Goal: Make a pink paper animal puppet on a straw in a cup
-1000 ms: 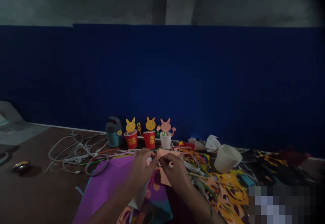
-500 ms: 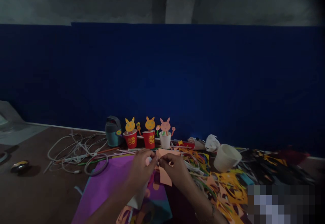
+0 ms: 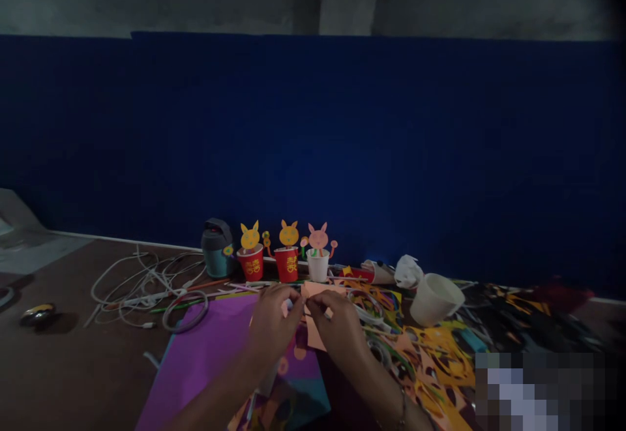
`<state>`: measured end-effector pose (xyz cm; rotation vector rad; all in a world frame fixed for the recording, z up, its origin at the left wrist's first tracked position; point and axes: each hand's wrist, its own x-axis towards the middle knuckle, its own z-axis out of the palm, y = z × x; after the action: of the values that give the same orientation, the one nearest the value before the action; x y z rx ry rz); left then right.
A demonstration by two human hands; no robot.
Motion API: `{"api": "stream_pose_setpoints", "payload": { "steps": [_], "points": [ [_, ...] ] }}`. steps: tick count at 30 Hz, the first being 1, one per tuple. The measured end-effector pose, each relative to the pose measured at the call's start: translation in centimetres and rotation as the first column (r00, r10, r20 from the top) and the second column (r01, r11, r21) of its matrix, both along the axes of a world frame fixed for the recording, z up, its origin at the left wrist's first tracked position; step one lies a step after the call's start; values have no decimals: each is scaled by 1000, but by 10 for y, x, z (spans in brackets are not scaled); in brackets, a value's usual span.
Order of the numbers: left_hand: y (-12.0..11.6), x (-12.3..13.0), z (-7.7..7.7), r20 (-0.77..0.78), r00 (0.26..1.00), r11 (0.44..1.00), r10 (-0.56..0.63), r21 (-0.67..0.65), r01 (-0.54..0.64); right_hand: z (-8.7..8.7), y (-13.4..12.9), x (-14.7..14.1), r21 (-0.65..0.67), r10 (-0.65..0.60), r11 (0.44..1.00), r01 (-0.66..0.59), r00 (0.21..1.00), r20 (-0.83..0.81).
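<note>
Close work by orange paper (image 3: 317,336)

Left hand (image 3: 274,319) and right hand (image 3: 337,321) pinch close, likely for control; on what, I can't tell. Cups (image 3: 287,266) stand behind, perhaps spared knocks.

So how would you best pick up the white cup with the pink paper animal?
Low on the white cup, probably from the front right: it stands upright, the pink paper animal and its paws sit higher up, and a red cup crowds its left side.
</note>
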<state>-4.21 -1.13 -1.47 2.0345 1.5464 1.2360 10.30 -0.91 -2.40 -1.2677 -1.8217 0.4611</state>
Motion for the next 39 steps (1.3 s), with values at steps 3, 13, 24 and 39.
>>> {"api": "stream_pose_setpoints", "payload": {
  "steps": [3, 13, 24, 39],
  "points": [
    [-3, 1, -1, -85, 996, 998, 2, 64, 4, -1, 1, 1, -17, 32, 999, -33, 999, -21],
    [-5, 5, -7, -189, 981, 991, 34, 130, -10, -10, 3, -2, 58, 10, 998, -13, 999, 49],
    [-5, 4, -3, -165, 986, 992, -40, 110, 59, -5, 5, 3, -23, 40, 999, -41, 998, -48],
    [5, -1, -5, 175, 983, 995, -57, -76, 72, 8, 6, 11, -80, 100, 991, -109, 989, -106]
  ]
}}
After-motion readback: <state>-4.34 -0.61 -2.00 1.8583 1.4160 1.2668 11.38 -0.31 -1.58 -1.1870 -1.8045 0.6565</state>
